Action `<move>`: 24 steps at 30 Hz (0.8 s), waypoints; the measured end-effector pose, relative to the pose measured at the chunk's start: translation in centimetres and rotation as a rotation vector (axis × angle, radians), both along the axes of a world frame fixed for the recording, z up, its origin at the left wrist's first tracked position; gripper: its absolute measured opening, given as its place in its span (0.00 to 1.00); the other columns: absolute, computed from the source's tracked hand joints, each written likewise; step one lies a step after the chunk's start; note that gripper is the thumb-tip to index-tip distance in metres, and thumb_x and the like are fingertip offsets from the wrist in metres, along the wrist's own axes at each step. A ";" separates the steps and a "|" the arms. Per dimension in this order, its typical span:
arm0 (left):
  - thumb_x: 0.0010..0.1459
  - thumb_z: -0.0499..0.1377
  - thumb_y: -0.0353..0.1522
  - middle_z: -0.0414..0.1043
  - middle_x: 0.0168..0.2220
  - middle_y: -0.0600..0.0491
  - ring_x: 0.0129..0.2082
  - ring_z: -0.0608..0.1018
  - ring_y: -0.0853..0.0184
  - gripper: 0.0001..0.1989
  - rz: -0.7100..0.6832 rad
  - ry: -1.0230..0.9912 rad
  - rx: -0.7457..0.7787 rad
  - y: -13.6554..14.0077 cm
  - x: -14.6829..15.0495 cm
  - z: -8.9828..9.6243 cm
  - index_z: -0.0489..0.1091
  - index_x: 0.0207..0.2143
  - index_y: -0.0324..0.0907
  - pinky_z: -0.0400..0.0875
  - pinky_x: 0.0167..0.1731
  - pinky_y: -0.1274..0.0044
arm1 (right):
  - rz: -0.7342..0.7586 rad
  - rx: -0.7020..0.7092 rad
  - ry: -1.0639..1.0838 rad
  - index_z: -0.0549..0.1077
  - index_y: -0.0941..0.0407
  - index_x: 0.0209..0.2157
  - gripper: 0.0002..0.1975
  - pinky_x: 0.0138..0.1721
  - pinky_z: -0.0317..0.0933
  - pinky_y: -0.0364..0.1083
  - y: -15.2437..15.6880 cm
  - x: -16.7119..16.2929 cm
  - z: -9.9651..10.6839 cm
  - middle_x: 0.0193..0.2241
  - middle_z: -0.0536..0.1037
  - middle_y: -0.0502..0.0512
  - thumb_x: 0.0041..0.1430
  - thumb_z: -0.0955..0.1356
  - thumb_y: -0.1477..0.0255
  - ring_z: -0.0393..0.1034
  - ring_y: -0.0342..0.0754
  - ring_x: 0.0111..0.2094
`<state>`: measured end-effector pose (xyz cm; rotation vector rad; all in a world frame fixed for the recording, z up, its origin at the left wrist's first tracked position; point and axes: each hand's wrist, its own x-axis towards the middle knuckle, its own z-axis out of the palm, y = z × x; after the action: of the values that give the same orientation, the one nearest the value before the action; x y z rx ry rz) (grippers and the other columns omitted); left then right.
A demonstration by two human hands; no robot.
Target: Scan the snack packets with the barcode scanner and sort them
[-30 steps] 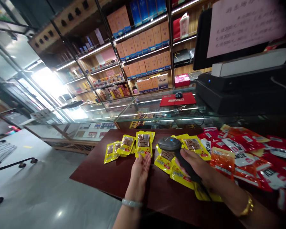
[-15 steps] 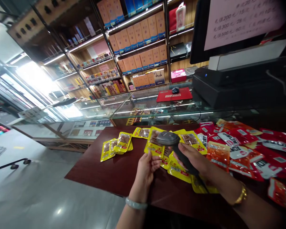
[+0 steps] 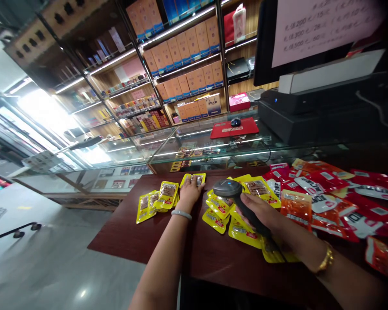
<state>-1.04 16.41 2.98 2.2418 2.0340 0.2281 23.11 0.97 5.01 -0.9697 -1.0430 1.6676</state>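
My left hand (image 3: 190,190) reaches out over a yellow snack packet (image 3: 199,178) near the back of the brown table. Its fingers are stretched and lie on the packet, covering part of it. My right hand (image 3: 257,211) is wrapped around the handle of a dark barcode scanner (image 3: 228,188), whose head points left and shows a small blue light. Below and around the scanner lies a spread of yellow packets (image 3: 245,232) with clear windows and brown food inside. To the left of my left hand, several more yellow packets (image 3: 166,193) overlap in a small pile.
Red and white packets (image 3: 326,202) and orange packets (image 3: 295,209) heap up on the right. Behind the brown table (image 3: 123,232) runs a glass display counter (image 3: 168,150) with a mouse (image 3: 236,122) on a red mat (image 3: 220,129). A monitor (image 3: 265,47) stands at the back right.
My left hand has left the yellow packet it held before the scanner and moved left and away from me onto another packet. The scanner has stayed nearly in place; its top light now shows blue.
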 end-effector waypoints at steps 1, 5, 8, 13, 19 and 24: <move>0.65 0.50 0.49 0.61 0.64 0.39 0.65 0.63 0.50 0.32 -0.032 0.044 -0.020 -0.4 0.1 0.6 0.57 0.66 0.45 0.58 0.61 0.61 | 0.000 -0.003 -0.001 0.71 0.56 0.38 0.29 0.14 0.53 0.37 0.0 0.0 0.0 0.22 0.70 0.47 0.55 0.68 0.43 0.62 0.38 0.16; 0.67 0.48 0.42 0.77 0.47 0.40 0.49 0.78 0.51 0.23 -0.049 0.158 -0.107 -2.9 0.3 3.1 0.66 0.60 0.46 0.70 0.47 0.65 | -0.008 -0.011 -0.013 0.71 0.56 0.36 0.28 0.14 0.54 0.37 0.1 -0.1 0.1 0.22 0.71 0.47 0.55 0.68 0.44 0.62 0.38 0.16; 0.64 0.53 0.40 0.76 0.49 0.40 0.49 0.77 0.51 0.21 0.050 0.163 0.013 -3.9 -0.1 3.3 0.70 0.55 0.44 0.69 0.47 0.66 | -0.004 -0.012 -0.012 0.70 0.56 0.35 0.28 0.14 0.53 0.37 0.1 -0.2 0.2 0.22 0.70 0.46 0.54 0.68 0.43 0.62 0.38 0.16; 0.53 0.62 0.51 0.63 0.62 0.35 0.63 0.65 0.48 0.42 0.061 0.115 0.072 -2.7 -1.2 0.9 0.59 0.64 0.36 0.59 0.58 0.65 | 0.000 0.013 -0.030 0.70 0.56 0.35 0.28 0.14 0.54 0.37 0.1 -0.2 0.1 0.22 0.71 0.46 0.54 0.68 0.43 0.62 0.38 0.16; 0.43 0.65 0.54 0.65 0.60 0.36 0.61 0.66 0.48 0.46 -0.047 0.110 -0.081 -1.7 -1.8 0.2 0.62 0.60 0.39 0.58 0.58 0.68 | -0.008 0.023 -0.038 0.67 0.55 0.31 0.28 0.14 0.53 0.37 0.2 -0.2 0.1 0.22 0.70 0.46 0.54 0.68 0.42 0.61 0.37 0.16; 0.50 0.59 0.57 0.71 0.53 0.39 0.58 0.70 0.50 0.35 -0.045 0.067 -0.096 -2.4 -1.2 0.4 0.68 0.51 0.41 0.60 0.55 0.69 | -0.038 0.028 -0.055 0.66 0.56 0.29 0.28 0.14 0.53 0.37 0.1 0.0 0.1 0.21 0.70 0.46 0.55 0.67 0.42 0.61 0.37 0.16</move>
<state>-2.27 14.04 3.35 2.2628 1.9784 0.0506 23.14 1.12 5.09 -1.0162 -1.0751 1.5996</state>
